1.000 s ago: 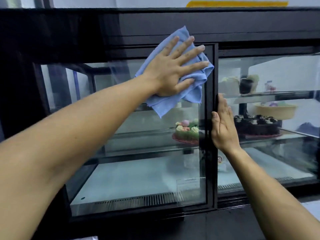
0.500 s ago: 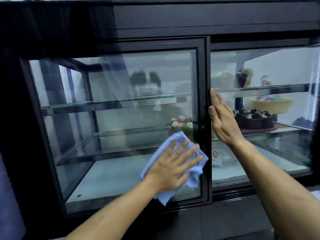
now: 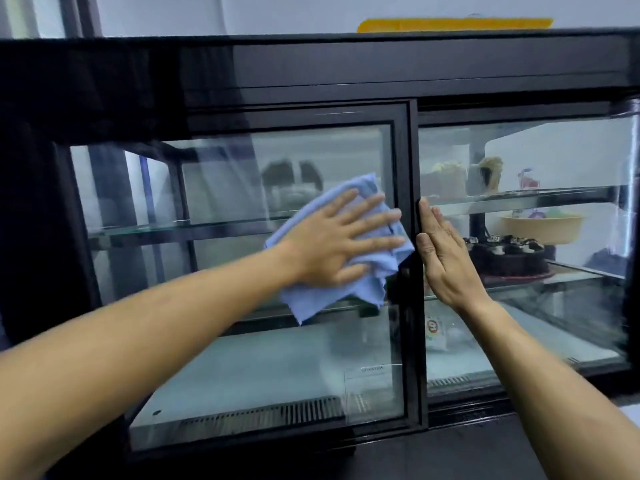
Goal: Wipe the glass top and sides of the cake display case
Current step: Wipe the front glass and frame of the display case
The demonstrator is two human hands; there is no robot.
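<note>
While the cake display case [image 3: 346, 74] fills the view, I'm on its left sliding glass door [image 3: 242, 358], not the top or sides yet. Risk: pushing hard could slide that door along its track or rattle the glass. Blue cloth [image 3: 332, 299] lies flat on the pane mid-height, touching the centre frame post [image 3: 412, 341]; it's bunched, could smear or leave streaks. Left hand [image 3: 332, 247] splayed flat, pressing cloth, not gripping it, so it may slip out. Right hand [image 3: 446, 258] flat, fingers straight, bracing the post, holding nothing; could leave prints on the right pane.
</note>
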